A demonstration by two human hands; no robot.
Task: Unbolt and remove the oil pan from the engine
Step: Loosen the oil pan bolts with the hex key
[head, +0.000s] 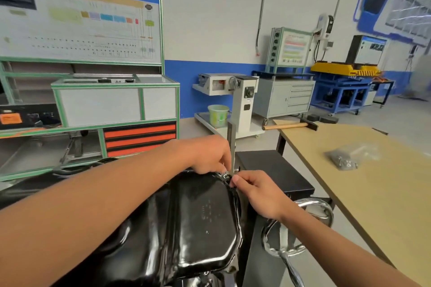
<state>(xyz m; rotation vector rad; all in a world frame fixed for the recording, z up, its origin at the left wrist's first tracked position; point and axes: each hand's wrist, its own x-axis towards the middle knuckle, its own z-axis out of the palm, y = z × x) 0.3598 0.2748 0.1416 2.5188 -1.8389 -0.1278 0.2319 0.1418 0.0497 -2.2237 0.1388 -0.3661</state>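
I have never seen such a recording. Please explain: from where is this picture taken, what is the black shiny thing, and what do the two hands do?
The camera sits on the person's head and looks down at their own arms. The black shiny shell is the oil pan, an engine's bottom cover. The left hand and right hand meet at its far corner, fingertips at a small bolt beside an upright grey tool. What each pinches is too small to tell. On the right, a table carries a hammer and a bag of small parts.
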